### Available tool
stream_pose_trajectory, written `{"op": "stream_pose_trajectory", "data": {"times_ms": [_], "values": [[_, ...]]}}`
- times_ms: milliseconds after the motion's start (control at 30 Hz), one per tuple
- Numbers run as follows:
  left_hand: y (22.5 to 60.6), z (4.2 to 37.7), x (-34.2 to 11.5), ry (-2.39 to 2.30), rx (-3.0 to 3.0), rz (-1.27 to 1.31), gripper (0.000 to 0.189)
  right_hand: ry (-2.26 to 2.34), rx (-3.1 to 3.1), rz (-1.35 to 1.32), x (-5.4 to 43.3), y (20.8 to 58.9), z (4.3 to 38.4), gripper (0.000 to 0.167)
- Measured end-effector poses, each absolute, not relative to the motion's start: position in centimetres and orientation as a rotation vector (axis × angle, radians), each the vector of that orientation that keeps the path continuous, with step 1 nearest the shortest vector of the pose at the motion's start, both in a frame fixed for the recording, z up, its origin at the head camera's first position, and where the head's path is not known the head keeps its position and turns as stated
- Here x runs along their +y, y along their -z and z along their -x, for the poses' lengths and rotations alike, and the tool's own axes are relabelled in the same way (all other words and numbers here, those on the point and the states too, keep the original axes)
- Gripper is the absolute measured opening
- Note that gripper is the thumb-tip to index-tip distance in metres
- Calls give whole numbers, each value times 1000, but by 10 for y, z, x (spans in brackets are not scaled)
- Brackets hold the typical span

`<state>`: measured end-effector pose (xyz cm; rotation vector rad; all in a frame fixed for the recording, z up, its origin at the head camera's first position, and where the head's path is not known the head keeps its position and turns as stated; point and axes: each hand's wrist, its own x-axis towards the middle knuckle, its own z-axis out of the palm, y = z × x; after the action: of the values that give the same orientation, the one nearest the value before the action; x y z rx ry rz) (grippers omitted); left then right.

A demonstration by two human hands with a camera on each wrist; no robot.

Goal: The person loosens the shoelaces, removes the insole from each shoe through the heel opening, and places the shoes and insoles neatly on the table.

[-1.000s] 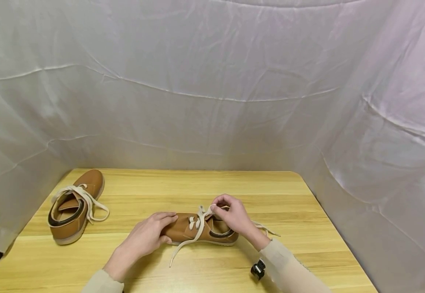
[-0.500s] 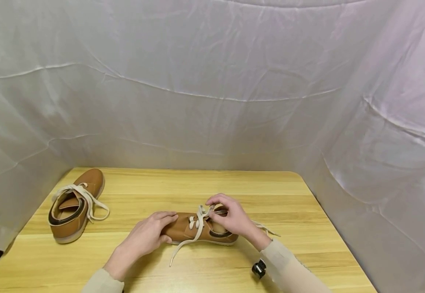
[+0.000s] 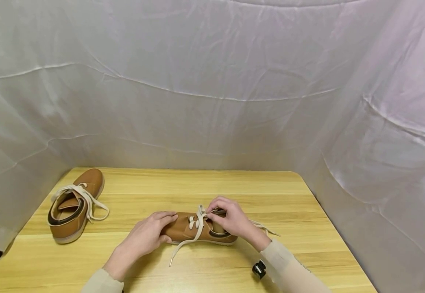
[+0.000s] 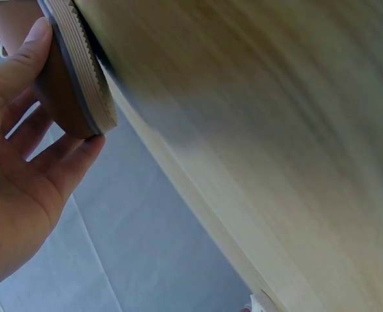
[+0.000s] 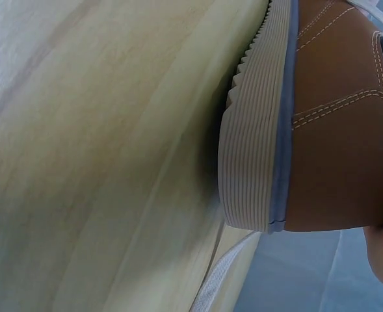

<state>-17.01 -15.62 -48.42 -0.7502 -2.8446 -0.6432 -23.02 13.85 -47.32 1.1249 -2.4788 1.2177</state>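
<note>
A brown shoe [image 3: 177, 233] lies sole down on the wooden table, its toe pointing left. My left hand [image 3: 140, 237] grips the toe, the thumb on the near side and the fingers over the far side; the left wrist view shows thumb and fingertips around the toe [image 4: 67, 107]. Over the shoe's opening, my right hand [image 3: 232, 219] pinches the cream shoelace [image 3: 199, 230] close to where it crosses at the tongue. One lace end hangs over the near side onto the table. In the right wrist view the heel [image 5: 341, 169] fills the right side, and the pinching fingertips are out of sight.
A second brown shoe [image 3: 66, 232] stands at the far left with its cream lace lying loose. Beside the right sleeve is a small black device [image 3: 259, 269]. Grey cloth [image 3: 212, 122] surrounds the table [image 3: 153, 276] at the back and sides.
The right hand's fingertips have moved slightly left and down along the lace, towards its crossing at the tongue. My left hand and both shoes have stayed put.
</note>
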Motion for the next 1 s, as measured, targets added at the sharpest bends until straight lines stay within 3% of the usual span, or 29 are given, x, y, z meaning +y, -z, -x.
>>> {"op": "stream_pose_trajectory", "data": {"times_ms": [267,733,1000], "values": [[484,170,-157,631,-2834,764,68,-1427,-2487,-999,139,474,231,11],[485,171,-156,644,-2833,759,68,-1750,-2401,-539,139,476,233,9],[486,172,-157,640,-2827,768,68,-1804,-2401,-517,139,476,232,12]]}}
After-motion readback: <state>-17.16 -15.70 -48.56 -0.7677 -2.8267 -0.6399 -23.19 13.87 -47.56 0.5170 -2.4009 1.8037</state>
